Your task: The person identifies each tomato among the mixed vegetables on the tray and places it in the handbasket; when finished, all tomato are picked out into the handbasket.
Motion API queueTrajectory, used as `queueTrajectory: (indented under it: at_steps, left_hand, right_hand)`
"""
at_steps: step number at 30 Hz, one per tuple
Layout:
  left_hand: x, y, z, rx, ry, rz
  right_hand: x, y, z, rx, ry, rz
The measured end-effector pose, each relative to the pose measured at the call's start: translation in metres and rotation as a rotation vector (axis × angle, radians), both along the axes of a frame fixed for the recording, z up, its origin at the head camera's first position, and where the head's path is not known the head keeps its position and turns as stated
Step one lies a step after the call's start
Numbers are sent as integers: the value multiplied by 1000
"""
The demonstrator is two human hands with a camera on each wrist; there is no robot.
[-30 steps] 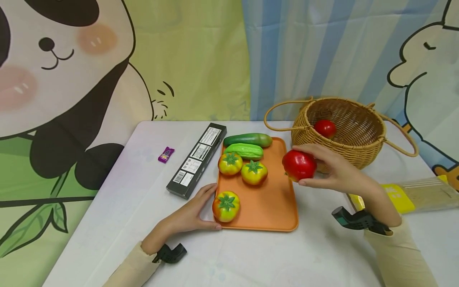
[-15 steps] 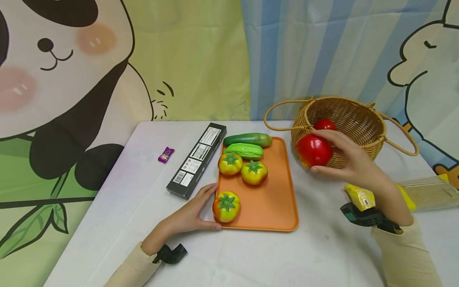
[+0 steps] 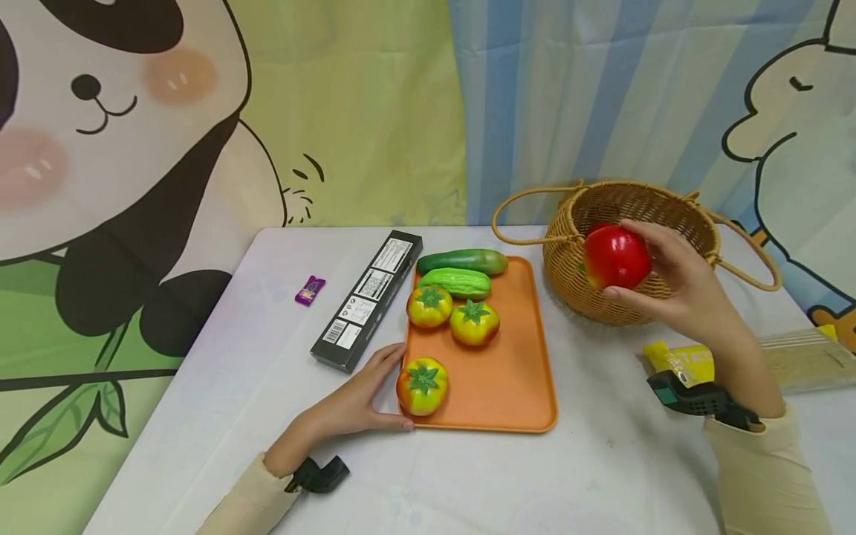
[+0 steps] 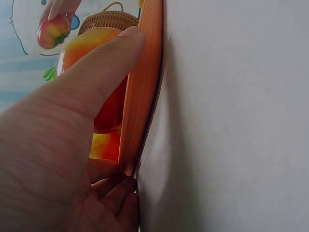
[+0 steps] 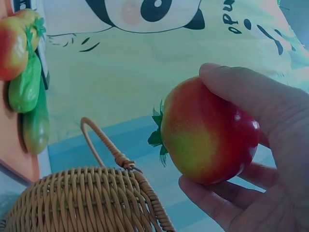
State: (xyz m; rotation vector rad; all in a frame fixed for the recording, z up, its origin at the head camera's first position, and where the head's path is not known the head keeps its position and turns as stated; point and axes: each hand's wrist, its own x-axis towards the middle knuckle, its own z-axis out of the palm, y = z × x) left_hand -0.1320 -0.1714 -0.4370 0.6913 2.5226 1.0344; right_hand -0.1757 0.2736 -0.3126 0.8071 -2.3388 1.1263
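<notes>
Over the near side of the wicker basket point(image 3: 595, 297), my right hand point(image 3: 689, 290) holds a red toy tomato point(image 3: 617, 257) between thumb and fingers. In the right wrist view, the held tomato point(image 5: 207, 133) shows a yellow-green patch and green leaves pointing away from the palm. Another red tomato inside the basket is mostly hidden behind it. My left hand point(image 3: 354, 401) grips the near left corner of the orange tray point(image 3: 495, 394), its thumb point(image 4: 104, 72) along the rim. Several yellow-red tomatoes, one of them the near tomato point(image 3: 423, 386), lie on the tray.
At the tray's far end lie a dark green cucumber point(image 3: 464, 260) and a bright green ridged vegetable point(image 3: 455, 282). A long black box point(image 3: 366, 301) stands left of the tray, beyond it a purple wrapped sweet point(image 3: 310, 290). A yellow-and-clear packet point(image 3: 802, 360) lies right of my right wrist.
My right hand has carried the red tomato rightward and away from me, from the tray's right edge to over the basket. My left hand has stayed at the tray corner.
</notes>
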Motion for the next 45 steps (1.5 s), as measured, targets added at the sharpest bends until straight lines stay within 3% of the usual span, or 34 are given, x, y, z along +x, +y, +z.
queueTrajectory:
  at_steps: [10,18,27,34,45]
  left_hand:
    - [1,0,0,1,-2,2]
    - [2,0,0,7,5,-3]
    - [1,0,1,6,2,0]
    - [1,0,0,3,-3,1]
    - [0,0,-1,-11,7,3]
  right_hand:
    - [-3,8,-2,-70,-4,-29]
    - [-7,13,-5,-172,-52,-158]
    - [-15,18,-11,-216,-97,-306]
    - [-18,23,-17,-194,-144,-387]
    - [-24,28,-21,-123,-189,-378]
